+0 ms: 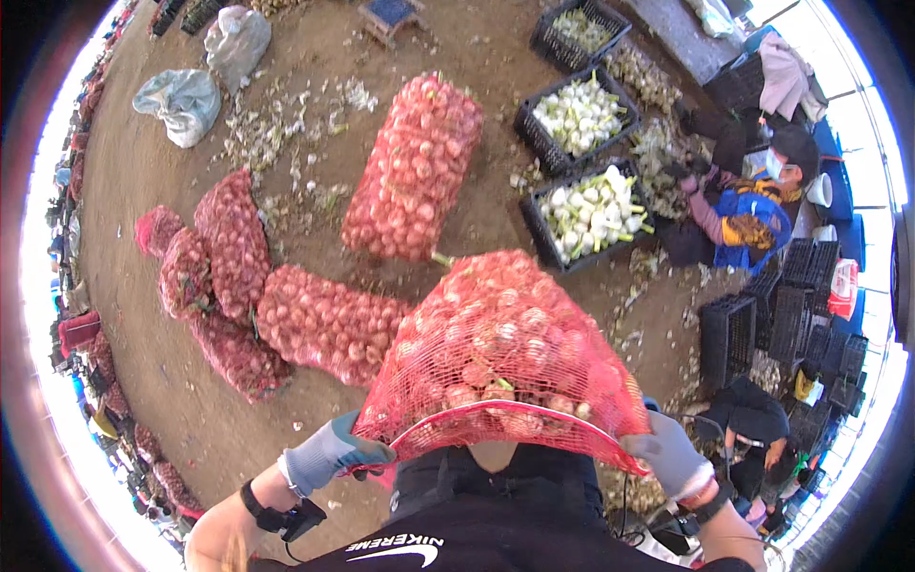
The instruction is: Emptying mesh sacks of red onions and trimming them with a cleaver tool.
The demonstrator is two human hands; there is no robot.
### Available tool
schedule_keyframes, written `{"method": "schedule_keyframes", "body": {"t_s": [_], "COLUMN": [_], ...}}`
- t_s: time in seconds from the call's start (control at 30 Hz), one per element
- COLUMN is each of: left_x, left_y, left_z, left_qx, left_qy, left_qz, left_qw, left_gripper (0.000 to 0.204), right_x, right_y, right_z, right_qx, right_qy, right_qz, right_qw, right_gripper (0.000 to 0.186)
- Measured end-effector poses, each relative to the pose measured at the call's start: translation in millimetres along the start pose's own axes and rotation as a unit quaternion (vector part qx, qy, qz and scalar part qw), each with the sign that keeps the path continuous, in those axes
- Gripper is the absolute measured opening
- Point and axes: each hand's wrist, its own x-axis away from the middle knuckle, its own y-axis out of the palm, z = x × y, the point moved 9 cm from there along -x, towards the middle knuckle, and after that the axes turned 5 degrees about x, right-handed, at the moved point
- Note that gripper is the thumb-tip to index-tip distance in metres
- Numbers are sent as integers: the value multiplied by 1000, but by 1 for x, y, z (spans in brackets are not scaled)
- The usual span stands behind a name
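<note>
Your left hand [335, 454], in a grey-blue glove, is curled around the near left corner of a red mesh bag [505, 348], and your right hand [673, 454], in a grey glove, grips its near right corner. The bag sits between your hands and bulges forward of them, close against your dark trousers [558, 486]. Its near edge — marked by a pale band [491, 404] bowed away from you — runs crosswise from hand to hand, while its narrower far end points away. The long axis seems to lead forward from your hands, but it is foreshortened; how steeply it tilts, you cannot tell. Pale pinkish bulbs fill it.

Just ahead of your left hand lies a second filled bag [329, 319], its long axis slanting down toward the one you hold. Farther out on that side is a cluster of red bags [231, 243]. Straight beyond the held bag, a large filled bag [415, 172] lies lengthwise away from you, its far end leaning right.

Ahead of your right hand stand black crates [540, 232] of white bulbs with green stems — a co-worker [753, 214] sits just past them. Stacked crates [729, 338] stand forward and right of that hand.
</note>
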Motion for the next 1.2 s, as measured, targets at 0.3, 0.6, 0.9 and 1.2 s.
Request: {"method": "schedule_keyframes", "body": {"t_s": [0.3, 0.6, 0.9, 1.2], "left_x": [-129, -221, -114, 85], "left_y": [-35, -14, 61, 121], "left_z": [-101, -181, -86, -63], "left_qx": [124, 137, 28, -32], "left_qy": [112, 71, 98, 105], "left_qz": [-6, 73, 44, 30], "left_qw": [986, 985, 994, 994], "left_gripper": [39, 39, 41, 47], "right_x": [-57, -107, -51, 144], "right_y": [99, 158, 66, 18], "right_z": [132, 293, 258, 181], "right_qx": [-14, 143, -35, -162], "right_qy": [34, 48, -16, 28], "right_qz": [-30, -31, 53, 27], "right_qw": [999, 988, 998, 986], "right_gripper": [28, 25, 33, 44]}}
